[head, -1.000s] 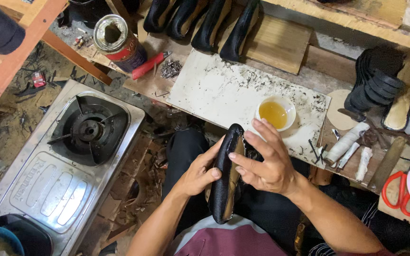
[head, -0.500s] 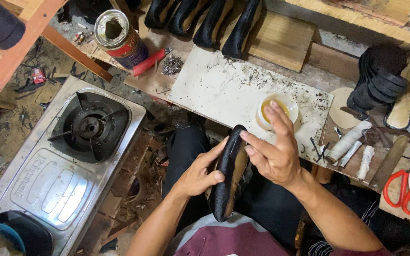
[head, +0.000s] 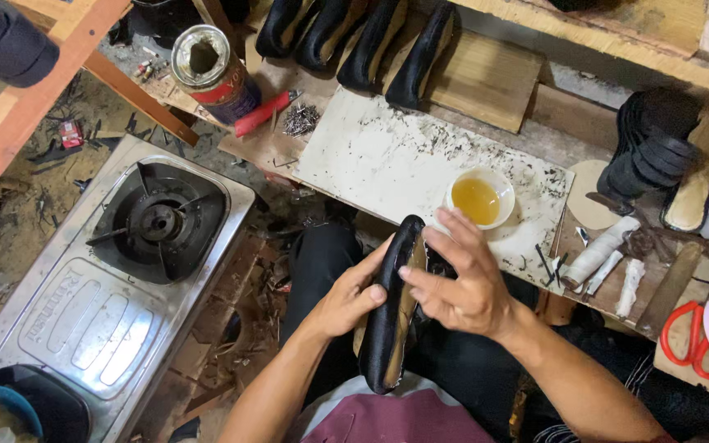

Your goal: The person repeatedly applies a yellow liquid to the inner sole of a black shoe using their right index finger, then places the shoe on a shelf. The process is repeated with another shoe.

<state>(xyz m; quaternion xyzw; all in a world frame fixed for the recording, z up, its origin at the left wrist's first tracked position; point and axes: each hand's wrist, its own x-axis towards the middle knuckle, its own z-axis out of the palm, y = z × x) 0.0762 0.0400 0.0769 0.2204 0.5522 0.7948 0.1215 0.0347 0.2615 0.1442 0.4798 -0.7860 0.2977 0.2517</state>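
A long black shoe upper on a last, its tan sole side up, rests over my lap. My left hand grips its left edge around the middle. My right hand lies on its right side, fingers spread and pressing the sole near the top end. Just beyond the hands, a small white bowl of yellow glue stands on a stained white board.
A steel gas stove stands on the floor at left. A tin can and a red-handled tool lie at the back. Several black shoes line the shelf. Stacked black soles, white rolls and red scissors sit at right.
My right hand first reached up over the glue bowl, then came back down onto the shoe's sole. The shoe tipped slightly in my left hand's grip.
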